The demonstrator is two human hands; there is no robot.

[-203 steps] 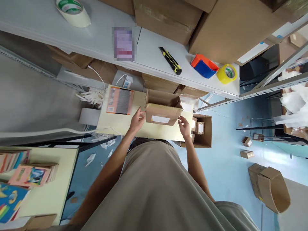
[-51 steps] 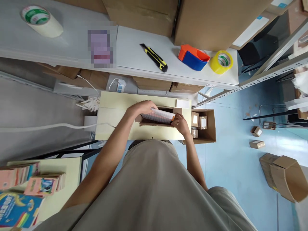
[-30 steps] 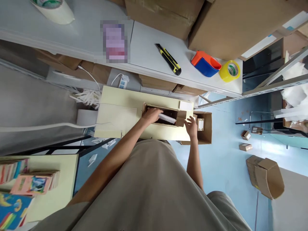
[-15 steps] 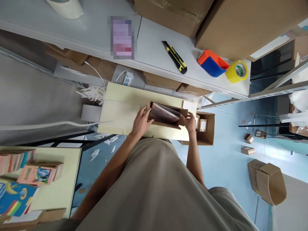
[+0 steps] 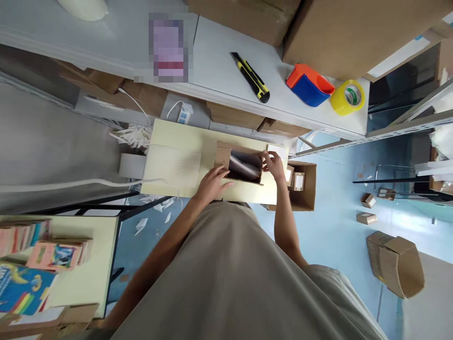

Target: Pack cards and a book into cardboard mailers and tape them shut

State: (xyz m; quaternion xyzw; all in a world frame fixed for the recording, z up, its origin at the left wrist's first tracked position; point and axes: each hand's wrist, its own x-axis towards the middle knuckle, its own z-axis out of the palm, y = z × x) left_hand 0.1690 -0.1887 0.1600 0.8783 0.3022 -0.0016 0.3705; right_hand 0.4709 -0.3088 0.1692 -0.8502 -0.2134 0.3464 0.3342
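A small open cardboard box (image 5: 222, 155) lies on the pale yellow table in front of me. Inside it sits a dark, flat, book-like item (image 5: 244, 166) with a pale streak across it; its kind is not clear. My left hand (image 5: 213, 184) rests at the box's near left corner, fingers stretched over the folded left flap and thumb apart. At the other end, my right hand (image 5: 273, 165) has its fingers bent around the right edge and flap of the box. A white label sheet (image 5: 278, 151) lies partly behind that hand.
On the grey shelf are a utility knife (image 5: 250, 77), an orange-and-blue tape dispenser (image 5: 310, 85) and a yellow tape roll (image 5: 347, 97). A larger carton (image 5: 307, 189) with small boxes stands right of the table (image 5: 177, 137). Books (image 5: 56, 255) lie on another table at lower left.
The left flap now lies folded inward over the box's end, and the item sits lower inside. My left hand has shifted nearer me along the box; my right hand has risen to its right edge.
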